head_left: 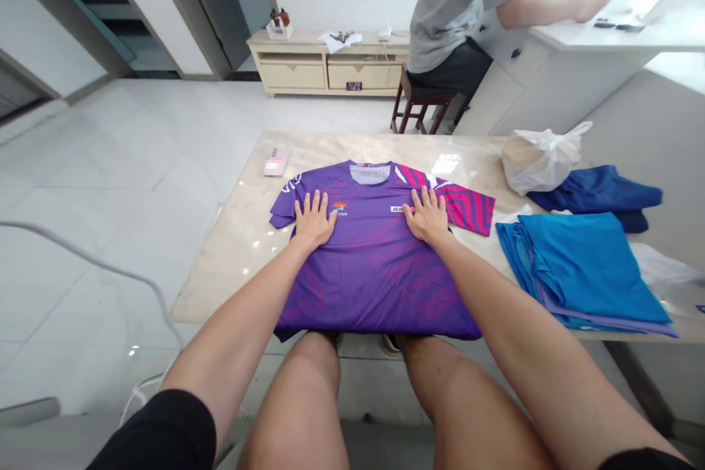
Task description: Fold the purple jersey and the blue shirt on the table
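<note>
One purple T-shirt (380, 272) is laid out flat, front up, on the bench (220, 272), w/ its collar twd the far side & its lower end at the near edge. The sleeve on the R side is patterned in pink & dk stripes. L hand (315, 222) is placed palm down on the chest, fingers spread, beside a sm. multicol. logo (340, 205); R hand (427, 219) is set likewise, fingers spread, w/ part of a white label (397, 209) covered. To the R, folded blue cloth (595, 257) is stacked; behind it, dk-blue cloth (606, 189) & a white plastic bag (543, 161) are placed. A pink pkt (276, 162) is seen nr the far L corner. Beyond the bench, a stool (427, 95) is occupied by a person in a grey top (449, 11).
</note>
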Demonstrator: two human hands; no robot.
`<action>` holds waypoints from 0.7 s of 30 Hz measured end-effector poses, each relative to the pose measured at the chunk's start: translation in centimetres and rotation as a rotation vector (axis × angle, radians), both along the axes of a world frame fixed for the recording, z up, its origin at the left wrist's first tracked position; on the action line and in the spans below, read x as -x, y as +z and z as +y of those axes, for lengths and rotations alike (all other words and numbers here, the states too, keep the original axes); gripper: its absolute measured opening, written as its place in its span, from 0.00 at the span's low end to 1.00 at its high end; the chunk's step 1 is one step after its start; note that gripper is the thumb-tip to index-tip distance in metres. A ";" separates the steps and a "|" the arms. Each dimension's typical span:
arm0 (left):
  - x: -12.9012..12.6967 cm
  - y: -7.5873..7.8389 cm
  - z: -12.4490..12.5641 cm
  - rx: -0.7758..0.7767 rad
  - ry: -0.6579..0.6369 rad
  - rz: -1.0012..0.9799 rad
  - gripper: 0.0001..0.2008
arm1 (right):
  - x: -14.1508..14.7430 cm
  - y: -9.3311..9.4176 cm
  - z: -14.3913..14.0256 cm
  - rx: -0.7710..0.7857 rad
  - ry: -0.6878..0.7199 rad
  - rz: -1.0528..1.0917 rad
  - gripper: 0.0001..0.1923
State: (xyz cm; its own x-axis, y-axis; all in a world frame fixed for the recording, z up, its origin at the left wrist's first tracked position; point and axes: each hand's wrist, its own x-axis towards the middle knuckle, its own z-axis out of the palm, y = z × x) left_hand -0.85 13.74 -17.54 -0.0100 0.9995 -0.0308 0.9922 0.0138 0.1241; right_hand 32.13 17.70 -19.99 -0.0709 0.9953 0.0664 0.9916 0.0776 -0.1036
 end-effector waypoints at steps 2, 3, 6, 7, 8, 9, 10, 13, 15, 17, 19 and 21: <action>-0.2 0.7 -1.8 -0.034 -0.030 -0.003 0.38 | 1.2 1.1 -1.5 -0.060 0.026 -0.024 0.39; -0.1 0.9 -3.2 -0.068 -0.052 -0.008 0.38 | 1.8 1.5 -2.8 -0.089 0.053 -0.029 0.38; 0.7 0.4 -8.9 -0.137 -0.131 -0.029 0.37 | 2.4 1.6 -8.4 -0.110 0.137 -0.017 0.38; 1.2 0.1 -10.9 -0.124 -0.133 -0.029 0.37 | 2.1 1.3 -10.5 -0.091 0.156 -0.010 0.39; 1.7 -0.2 -12.8 -0.095 -0.128 -0.026 0.37 | 1.7 1.0 -12.6 -0.059 0.161 -0.004 0.39; 2.2 -0.5 -14.3 -0.070 -0.120 -0.019 0.37 | 1.2 0.6 -14.4 -0.019 0.146 0.000 0.39; 2.7 -0.6 -15.6 -0.041 -0.116 -0.009 0.37 | 0.6 0.2 -16.0 0.020 0.128 0.002 0.40; 3.2 0.3 -17.8 0.049 -0.141 0.023 0.38 | -0.9 0.0 -19.0 0.146 0.108 -0.002 0.41; 3.0 1.6 -18.3 0.107 -0.165 0.043 0.38 | -1.4 0.4 -19.8 0.235 0.126 -0.003 0.42; 2.8 3.2 -18.6 0.148 -0.186 0.068 0.37 | -1.6 1.4 -20.0 0.307 0.150 0.002 0.44; 2.7 5.1 -18.5 0.211 -0.204 0.096 0.35 | -1.9 3.0 -19.7 0.364 0.183 0.005 0.45; 2.9 7.7 -17.9 0.307 -0.213 0.115 0.31 | -2.4 5.6 -18.5 0.451 0.218 0.008 0.43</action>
